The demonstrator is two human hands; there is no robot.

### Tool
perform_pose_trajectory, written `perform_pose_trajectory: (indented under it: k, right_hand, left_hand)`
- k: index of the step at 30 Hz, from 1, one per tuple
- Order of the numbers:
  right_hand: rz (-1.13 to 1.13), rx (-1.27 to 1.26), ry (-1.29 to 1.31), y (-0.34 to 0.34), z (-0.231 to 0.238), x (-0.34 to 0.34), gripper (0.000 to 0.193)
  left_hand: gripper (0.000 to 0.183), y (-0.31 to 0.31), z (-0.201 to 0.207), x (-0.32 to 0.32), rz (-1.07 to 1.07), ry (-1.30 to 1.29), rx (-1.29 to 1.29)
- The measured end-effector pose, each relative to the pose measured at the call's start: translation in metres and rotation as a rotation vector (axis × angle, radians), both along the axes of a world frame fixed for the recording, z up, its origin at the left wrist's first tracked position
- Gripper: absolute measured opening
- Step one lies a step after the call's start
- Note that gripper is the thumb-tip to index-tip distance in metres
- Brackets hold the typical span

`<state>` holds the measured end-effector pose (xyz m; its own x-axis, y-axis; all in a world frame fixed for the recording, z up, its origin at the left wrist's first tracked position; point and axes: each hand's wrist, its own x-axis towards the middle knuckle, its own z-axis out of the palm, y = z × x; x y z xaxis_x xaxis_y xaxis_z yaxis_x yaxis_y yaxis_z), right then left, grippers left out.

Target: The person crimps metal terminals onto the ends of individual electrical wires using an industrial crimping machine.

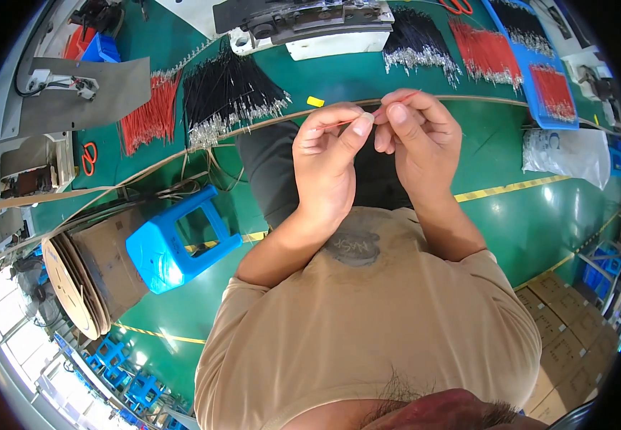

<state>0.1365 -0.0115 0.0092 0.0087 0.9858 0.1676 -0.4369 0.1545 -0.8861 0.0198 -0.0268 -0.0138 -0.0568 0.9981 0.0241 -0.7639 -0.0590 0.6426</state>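
Red and thin, a wire (396, 100) runs between both hands above the green table (339, 75) edge. The left hand (328, 154) pinches one end with closed fingers (359, 127); the right hand (418, 136) grips the other. Black wire bundles (228, 93) and red wire bundles (149, 115) lie on the table beyond.

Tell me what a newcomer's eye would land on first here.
First, the two hands, left hand and right hand, raised together mid-picture, pinching a thin red wire between their fingertips. Next, the bundles of black wires and red wires fanned on the green table beyond, and the bright blue stool lower left.
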Motion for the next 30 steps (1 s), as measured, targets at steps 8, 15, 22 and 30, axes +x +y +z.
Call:
perform_pose_trajectory:
  k: [8, 15, 22, 30]
  right_hand:
    - [-0.024, -0.016, -0.02, 0.002, 0.001, 0.009, 0.013]
    - [0.012, -0.007, -0.126, 0.002, 0.004, 0.015, 0.011]
    - [-0.002, -0.035, -0.196, -0.001, 0.008, 0.018, 0.013]
    - [-0.068, -0.04, -0.24, 0.0, 0.006, 0.018, 0.012]
  left_hand:
    - [0.011, -0.004, 0.011, -0.009, 0.011, 0.17, -0.012]
    - [0.008, 0.002, 0.02, -0.011, 0.085, 0.903, 0.18]
    - [0.007, 0.0, 0.024, -0.008, -0.081, 0.616, 0.057]
    - [0.011, 0.0, 0.026, -0.009, -0.172, 0.522, 0.025]
